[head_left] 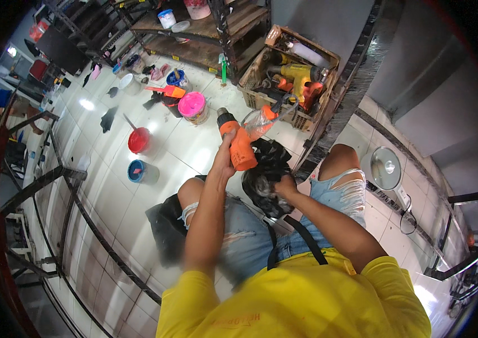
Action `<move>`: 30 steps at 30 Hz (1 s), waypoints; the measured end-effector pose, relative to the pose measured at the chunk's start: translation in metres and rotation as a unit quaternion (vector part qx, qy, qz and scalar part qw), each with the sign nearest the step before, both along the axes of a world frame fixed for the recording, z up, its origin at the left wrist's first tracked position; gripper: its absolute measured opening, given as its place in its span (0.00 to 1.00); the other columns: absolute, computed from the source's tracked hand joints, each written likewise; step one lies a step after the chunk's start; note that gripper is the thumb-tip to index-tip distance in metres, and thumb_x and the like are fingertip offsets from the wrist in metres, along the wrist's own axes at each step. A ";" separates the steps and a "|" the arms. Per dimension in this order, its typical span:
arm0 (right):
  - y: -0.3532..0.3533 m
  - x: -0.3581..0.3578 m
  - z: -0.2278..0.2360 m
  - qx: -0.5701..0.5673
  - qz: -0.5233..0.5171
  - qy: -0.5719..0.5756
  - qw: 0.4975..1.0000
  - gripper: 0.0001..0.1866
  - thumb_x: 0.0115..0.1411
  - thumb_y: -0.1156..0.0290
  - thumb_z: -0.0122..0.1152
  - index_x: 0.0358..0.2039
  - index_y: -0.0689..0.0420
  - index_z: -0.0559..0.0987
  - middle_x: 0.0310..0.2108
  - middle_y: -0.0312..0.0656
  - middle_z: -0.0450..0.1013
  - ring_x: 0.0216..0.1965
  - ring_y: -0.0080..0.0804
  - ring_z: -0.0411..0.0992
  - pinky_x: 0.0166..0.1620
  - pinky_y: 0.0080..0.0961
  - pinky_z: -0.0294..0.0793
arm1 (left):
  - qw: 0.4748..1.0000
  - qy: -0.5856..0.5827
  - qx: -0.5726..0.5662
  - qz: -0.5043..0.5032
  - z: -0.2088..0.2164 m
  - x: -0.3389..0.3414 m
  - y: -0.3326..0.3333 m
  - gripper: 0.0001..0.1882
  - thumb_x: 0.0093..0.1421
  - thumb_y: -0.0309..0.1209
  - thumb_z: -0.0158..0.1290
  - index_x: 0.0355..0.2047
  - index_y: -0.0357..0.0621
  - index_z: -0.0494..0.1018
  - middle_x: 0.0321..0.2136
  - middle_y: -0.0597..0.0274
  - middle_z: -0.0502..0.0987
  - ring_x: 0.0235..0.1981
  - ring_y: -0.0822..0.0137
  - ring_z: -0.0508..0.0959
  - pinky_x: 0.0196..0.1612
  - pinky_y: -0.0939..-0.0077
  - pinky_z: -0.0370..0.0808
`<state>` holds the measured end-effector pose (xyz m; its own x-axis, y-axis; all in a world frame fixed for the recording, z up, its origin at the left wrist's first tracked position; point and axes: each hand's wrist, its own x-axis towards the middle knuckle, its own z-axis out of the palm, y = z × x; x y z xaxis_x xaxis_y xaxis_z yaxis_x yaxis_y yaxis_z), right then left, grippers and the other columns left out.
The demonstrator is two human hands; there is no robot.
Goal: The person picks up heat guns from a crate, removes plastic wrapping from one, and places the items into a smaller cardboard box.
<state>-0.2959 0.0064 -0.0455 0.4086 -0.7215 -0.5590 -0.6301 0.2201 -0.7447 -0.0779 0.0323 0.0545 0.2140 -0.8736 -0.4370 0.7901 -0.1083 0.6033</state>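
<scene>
Steady the glossy black item (261, 195) between your knees (339, 159); your right hand (286, 185) touches it, partly curled, firmness of grip indeterminable. Beyond, your left hand (226, 153) closes around the orange heat gun (242, 151), short of the crate's (252, 100) near edge; advisable: keep its nozzle (222, 112) clear of your right hand.

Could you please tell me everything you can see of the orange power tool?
The orange power tool has a rounded body that looks like hard plastic, with dark markings, a black collar and a short, metallic-looking nozzle. The left hand grips it above the floor, nozzle pointing ahead and slightly left. A clear bottle appears just to its right; whether they touch is unclear. Whether it is running cannot be told.
</scene>
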 end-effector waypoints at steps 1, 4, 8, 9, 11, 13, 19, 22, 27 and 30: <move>0.000 0.000 0.003 -0.035 0.123 0.097 0.987 0.22 0.49 0.75 0.58 0.46 0.66 0.74 0.42 0.53 0.74 0.41 0.48 0.75 0.43 0.39 0.73 | 1.000 0.002 -0.004 0.005 0.002 -0.001 0.001 0.27 0.60 0.50 0.53 0.50 0.44 0.64 0.35 0.58 0.76 0.33 0.61 0.79 0.38 0.63 0.79; 0.010 -0.003 0.001 -0.065 0.436 0.235 0.866 0.27 0.49 0.70 0.61 0.51 0.64 0.73 0.50 0.57 0.71 0.49 0.54 0.72 0.50 0.42 0.72 | 1.000 0.008 -0.010 0.016 0.007 -0.002 0.003 0.27 0.59 0.49 0.54 0.50 0.44 0.64 0.36 0.57 0.76 0.34 0.61 0.79 0.38 0.63 0.79; 0.031 -0.013 -0.005 -0.154 0.430 0.261 0.851 0.20 0.51 0.70 0.58 0.46 0.62 0.76 0.46 0.55 0.73 0.47 0.48 0.74 0.48 0.43 0.73 | 1.000 0.018 -0.002 0.016 0.005 0.000 0.005 0.28 0.60 0.50 0.52 0.51 0.44 0.63 0.35 0.57 0.76 0.34 0.60 0.79 0.38 0.61 0.79; 0.024 -0.012 -0.016 -0.132 0.416 0.254 0.863 0.23 0.53 0.69 0.58 0.50 0.61 0.73 0.50 0.53 0.72 0.51 0.47 0.71 0.50 0.43 0.72 | 1.000 0.020 -0.001 0.016 0.005 0.000 0.005 0.28 0.60 0.50 0.52 0.51 0.44 0.63 0.35 0.57 0.76 0.34 0.59 0.79 0.39 0.60 0.79; 0.008 -0.011 -0.034 -0.071 0.368 0.233 0.897 0.24 0.56 0.68 0.56 0.54 0.60 0.70 0.53 0.50 0.70 0.54 0.45 0.70 0.51 0.43 0.72 | 1.000 0.010 -0.003 0.012 0.002 0.001 0.003 0.28 0.60 0.51 0.52 0.51 0.44 0.63 0.35 0.57 0.76 0.34 0.59 0.79 0.39 0.60 0.79; -0.015 -0.003 -0.045 0.086 0.175 0.137 0.971 0.21 0.59 0.70 0.53 0.53 0.59 0.70 0.51 0.47 0.71 0.52 0.42 0.71 0.50 0.43 0.73 | 1.000 0.008 -0.006 0.012 -0.003 0.002 0.002 0.28 0.60 0.51 0.52 0.51 0.45 0.63 0.36 0.57 0.76 0.35 0.59 0.79 0.39 0.60 0.79; 0.000 0.023 -0.010 0.255 -0.287 -0.340 0.858 0.17 0.61 0.72 0.48 0.51 0.58 0.71 0.47 0.44 0.73 0.45 0.40 0.73 0.46 0.35 0.75 | 1.000 -0.002 0.004 0.014 -0.009 0.004 0.003 0.27 0.60 0.51 0.51 0.51 0.46 0.64 0.37 0.57 0.76 0.35 0.60 0.79 0.40 0.61 0.79; -0.011 0.015 -0.003 0.132 0.058 0.025 0.989 0.22 0.58 0.68 0.51 0.54 0.59 0.69 0.52 0.49 0.70 0.51 0.45 0.70 0.52 0.36 0.71 | 1.000 -0.013 -0.001 0.015 -0.010 0.004 0.003 0.27 0.60 0.52 0.51 0.50 0.45 0.65 0.37 0.57 0.76 0.35 0.59 0.79 0.40 0.62 0.79; 0.009 -0.039 -0.056 -0.112 0.290 0.215 0.926 0.32 0.54 0.62 0.55 0.60 0.58 0.65 0.59 0.57 0.62 0.62 0.51 0.60 0.64 0.40 0.57 | 1.000 0.013 -0.013 0.025 0.014 -0.005 -0.003 0.27 0.58 0.49 0.55 0.48 0.42 0.66 0.33 0.58 0.77 0.32 0.61 0.80 0.39 0.64 0.79; 0.021 -0.020 -0.015 -0.163 0.311 0.213 0.912 0.32 0.54 0.63 0.54 0.60 0.59 0.64 0.59 0.56 0.63 0.60 0.52 0.62 0.61 0.42 0.61 | 0.999 0.006 0.002 0.049 0.004 0.012 0.009 0.26 0.58 0.49 0.55 0.48 0.43 0.66 0.34 0.59 0.77 0.32 0.62 0.80 0.39 0.65 0.79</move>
